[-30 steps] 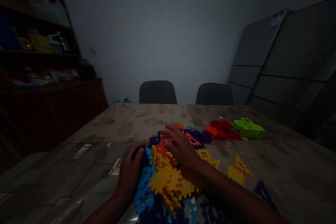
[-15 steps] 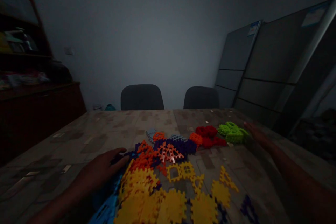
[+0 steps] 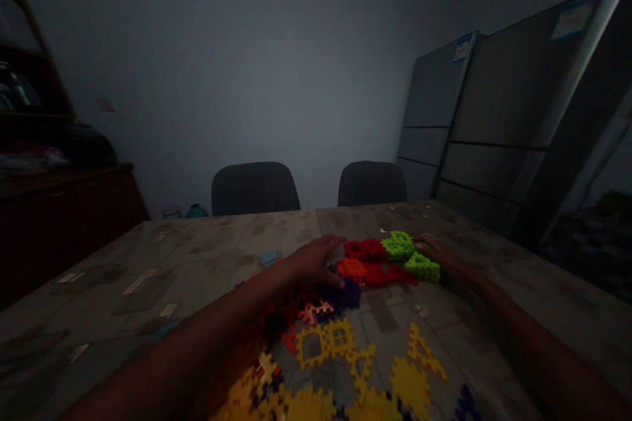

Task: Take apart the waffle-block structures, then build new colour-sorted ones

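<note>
Honestly, my left hand (image 3: 316,264) spreads loosely at the purple interlocking tiles (image 3: 350,295), right hand (image 3: 435,254) uncurled against the green tiles (image 3: 397,246); gentle pressure should avoid scattering.

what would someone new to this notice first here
Probably the lime pieces, bright against the dim table, right of centre and close beside the right hand. Next come the red pieces just left of them, between the two hands, with the left hand near. Then the yellow pieces, spread across the foreground.
</note>
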The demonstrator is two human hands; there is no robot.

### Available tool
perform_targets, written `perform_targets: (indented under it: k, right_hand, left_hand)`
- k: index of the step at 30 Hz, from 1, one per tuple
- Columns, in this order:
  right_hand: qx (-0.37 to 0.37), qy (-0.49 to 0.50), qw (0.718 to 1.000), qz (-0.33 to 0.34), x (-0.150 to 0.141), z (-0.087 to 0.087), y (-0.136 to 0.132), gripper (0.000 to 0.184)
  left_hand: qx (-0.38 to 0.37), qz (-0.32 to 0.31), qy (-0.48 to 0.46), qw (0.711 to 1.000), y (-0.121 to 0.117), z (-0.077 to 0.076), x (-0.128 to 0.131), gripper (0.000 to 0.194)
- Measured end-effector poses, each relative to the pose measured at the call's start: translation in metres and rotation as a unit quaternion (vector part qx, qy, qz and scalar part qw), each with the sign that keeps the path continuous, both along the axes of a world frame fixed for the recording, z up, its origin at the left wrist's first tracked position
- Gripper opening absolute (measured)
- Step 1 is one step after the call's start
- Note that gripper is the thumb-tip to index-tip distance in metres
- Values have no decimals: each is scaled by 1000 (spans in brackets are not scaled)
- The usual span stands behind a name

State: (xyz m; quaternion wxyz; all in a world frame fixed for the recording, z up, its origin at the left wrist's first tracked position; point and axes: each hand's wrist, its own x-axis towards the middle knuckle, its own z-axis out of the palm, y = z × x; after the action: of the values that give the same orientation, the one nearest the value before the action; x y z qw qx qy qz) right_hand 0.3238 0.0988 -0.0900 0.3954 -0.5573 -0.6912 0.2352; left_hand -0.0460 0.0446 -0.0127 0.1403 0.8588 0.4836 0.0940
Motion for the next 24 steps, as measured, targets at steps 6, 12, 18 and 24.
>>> perform_targets:
  k: [6,12,18,24]
  right_hand:
    - [-22,-9,999,23,-23,-8,-4,65]
    - [-14,21,999,-32,-46,-17,-2,74]
    - [6,60,995,-75,-76,-17,-4,54]
    - [-29,179,983,-35,-127,-14,-17,57]
  left_hand:
    - [-27,-38,-70,996,39,-25,56,110]
    - [-43,-54,-132,989,56,-43,43,54]
    - [-34,-58,-228,971,55,-61,38,33]
    - [-88,-23,-348,933,51,-62,29,32]
